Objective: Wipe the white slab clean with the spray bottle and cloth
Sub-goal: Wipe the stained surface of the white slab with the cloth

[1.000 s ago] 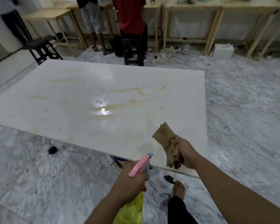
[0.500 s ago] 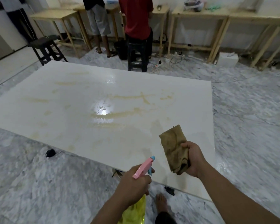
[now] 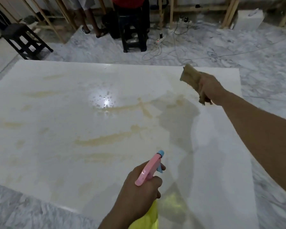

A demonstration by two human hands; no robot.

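Observation:
The white slab (image 3: 59, 129) fills most of the view, streaked with yellowish-brown stains and wet droplets around a light glare near its middle. My left hand (image 3: 139, 190) grips the spray bottle (image 3: 149, 169), which has a pink head, a blue nozzle and a yellow body, above the slab's near edge with the nozzle pointing toward the slab's far side. My right hand (image 3: 210, 90) grips a bunched brown cloth (image 3: 189, 76) and is stretched out over the slab's far right part. Whether the cloth touches the surface cannot be told.
Marble floor (image 3: 262, 52) surrounds the slab. Two black stools (image 3: 23, 40) (image 3: 134, 37) stand beyond the far edge, with two people's legs beside wooden table frames (image 3: 56, 19). A power strip (image 3: 160, 38) and cables lie on the floor, and a white box (image 3: 248, 19) sits at the back right.
My view has moved closer over the slab. My right hand with the cloth has reached forward to the far right part. Droplets now show around the glare. The bottle stays in my left hand.

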